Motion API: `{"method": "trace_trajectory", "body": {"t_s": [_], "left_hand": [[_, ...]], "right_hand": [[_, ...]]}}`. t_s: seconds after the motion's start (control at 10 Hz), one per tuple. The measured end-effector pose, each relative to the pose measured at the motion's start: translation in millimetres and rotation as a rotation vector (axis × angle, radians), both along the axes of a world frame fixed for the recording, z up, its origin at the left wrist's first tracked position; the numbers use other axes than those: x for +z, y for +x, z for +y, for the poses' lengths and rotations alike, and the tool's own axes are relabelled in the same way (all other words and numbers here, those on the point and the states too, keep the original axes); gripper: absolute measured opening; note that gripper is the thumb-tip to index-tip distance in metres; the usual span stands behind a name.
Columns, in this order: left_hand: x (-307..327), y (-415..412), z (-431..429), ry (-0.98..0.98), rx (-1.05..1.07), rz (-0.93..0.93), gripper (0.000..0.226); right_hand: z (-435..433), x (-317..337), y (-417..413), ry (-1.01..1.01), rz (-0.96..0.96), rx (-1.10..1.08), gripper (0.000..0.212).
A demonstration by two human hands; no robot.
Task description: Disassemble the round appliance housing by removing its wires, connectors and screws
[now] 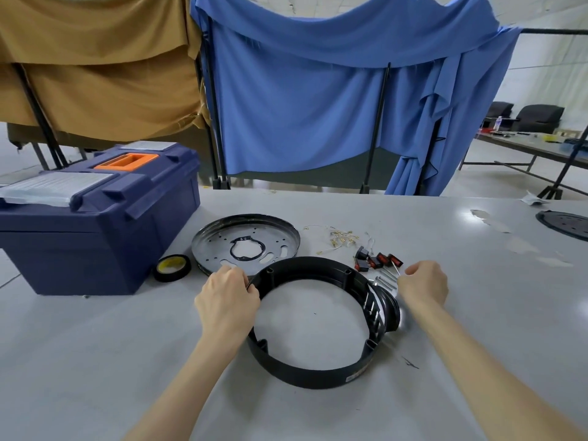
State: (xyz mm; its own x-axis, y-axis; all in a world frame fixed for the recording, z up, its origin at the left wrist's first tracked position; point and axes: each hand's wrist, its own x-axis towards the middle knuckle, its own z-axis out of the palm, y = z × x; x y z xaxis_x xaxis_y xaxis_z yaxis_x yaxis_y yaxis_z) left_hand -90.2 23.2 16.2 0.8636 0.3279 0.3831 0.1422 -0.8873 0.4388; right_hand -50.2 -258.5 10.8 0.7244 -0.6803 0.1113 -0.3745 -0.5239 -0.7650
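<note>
Farthest left stand a blue toolbox (95, 224), tape roll (172, 268) and metal plate (219, 237). The left hand (227, 300) grips the rim of the black ring housing (318, 375) lying on the table (95, 345). Behind it lie loose wires (340, 239), red switches (378, 261) and screws (385, 280); the right hand (423, 284), curled, pinches a thin metal pin (395, 268).

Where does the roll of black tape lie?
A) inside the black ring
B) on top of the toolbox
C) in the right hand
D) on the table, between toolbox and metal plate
D: the tape roll lies on the table, the blue toolbox at its left and the metal plate at its right.
</note>
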Motion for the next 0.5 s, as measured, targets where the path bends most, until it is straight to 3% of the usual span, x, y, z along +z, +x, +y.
{"method": "trace_trajectory", "body": {"t_s": [0.3,0.5], "left_hand": [[-1.3,-0.2,2.8,-0.026,-0.004,0.004,0.013],[-7.1,-2.2,7.5,-0.161,0.011,-0.117,0.044]], "right_hand": [[7.0,-3.0,6.8,-0.112,0.169,0.000,0.012],[1.6,2.3,5.5,-0.115,0.150,0.001,0.022]]}}
